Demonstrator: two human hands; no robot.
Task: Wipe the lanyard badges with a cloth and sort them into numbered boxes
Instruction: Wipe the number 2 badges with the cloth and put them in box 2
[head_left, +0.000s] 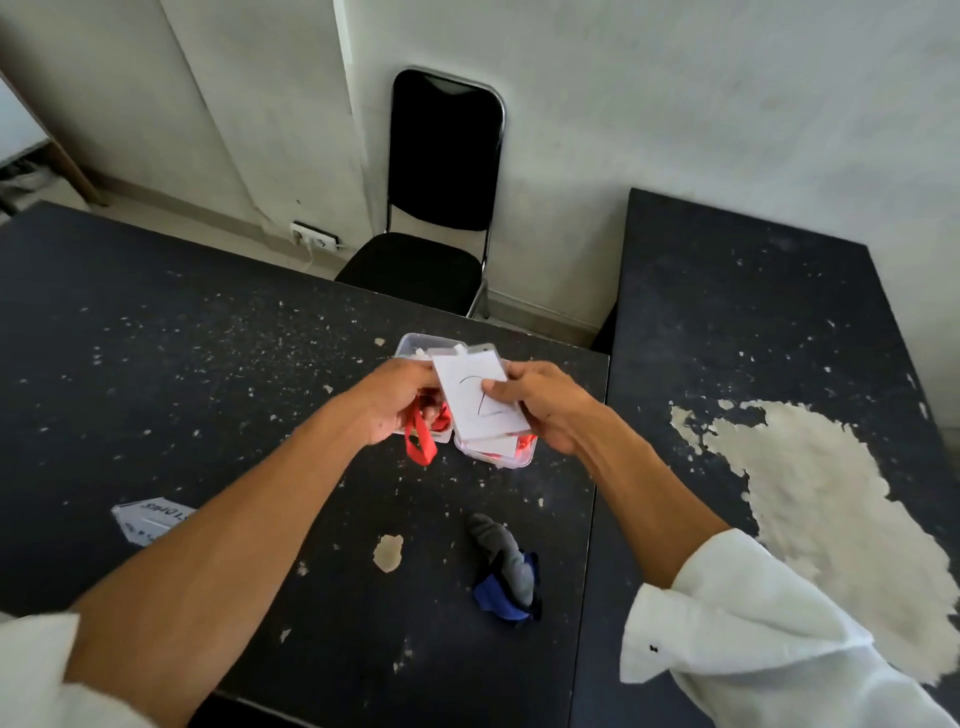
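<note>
over the far part of the bench (156, 338), both hands held one badge (462, 410) marked 2. the left hand (397, 402) gripped one edge and the bunched red lanyard (418, 441). the right hand (545, 402) pinched the other side, thumb on the face. going by the number, it likely belonged in box two. tucking the strap in first should keep it off the rim. below, the nearer box (498, 460) held white badges and red strap. the farther box (413, 343) was mostly hidden. the cloth (506, 571) lay well apart, closer to the person.

matt chipped table (208, 364) – clear plastic boxes (498, 457) – cloth rag (506, 571)
</note>
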